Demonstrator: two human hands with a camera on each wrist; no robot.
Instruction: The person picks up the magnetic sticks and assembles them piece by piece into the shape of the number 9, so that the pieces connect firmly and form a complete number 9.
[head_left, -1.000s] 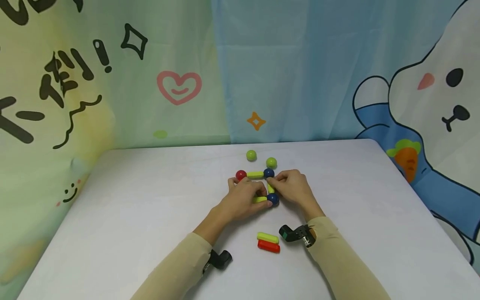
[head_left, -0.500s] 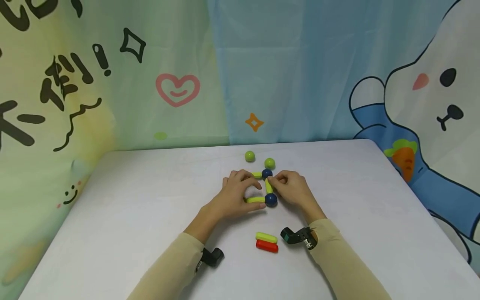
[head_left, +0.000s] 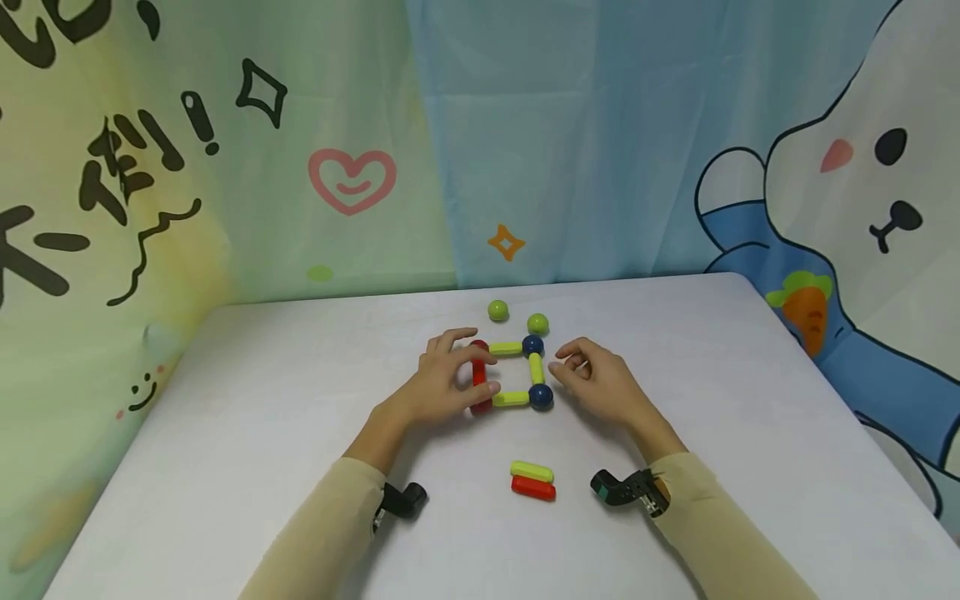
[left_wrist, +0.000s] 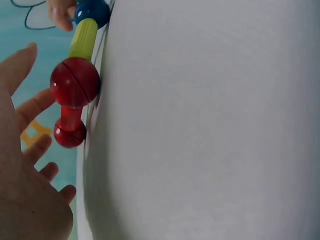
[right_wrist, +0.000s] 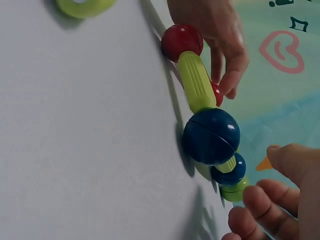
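A square frame of balls and rods lies on the table, with a red rod (head_left: 479,372) between two red balls on its left side. Yellow-green rods (head_left: 512,399) form the other sides, joined at two blue balls (right_wrist: 211,136). My left hand (head_left: 438,379) is spread over the frame's left side, its thumb and fingers loose around the red rod; in the left wrist view the near red ball (left_wrist: 75,82) sits apart from the thumb. To the right of the blue balls, my right hand (head_left: 600,383) hovers with loosely bent fingers, holding nothing.
Two green balls (head_left: 498,311) lie behind the frame. Nearer me, a loose yellow-green rod (head_left: 532,471) lies beside a red rod (head_left: 533,487). A printed curtain (head_left: 525,150) hangs at the table's back edge.
My left hand has drawn left from across the frame, uncovering its rods. My right hand has let go of the right-hand rod and moved away to the right.
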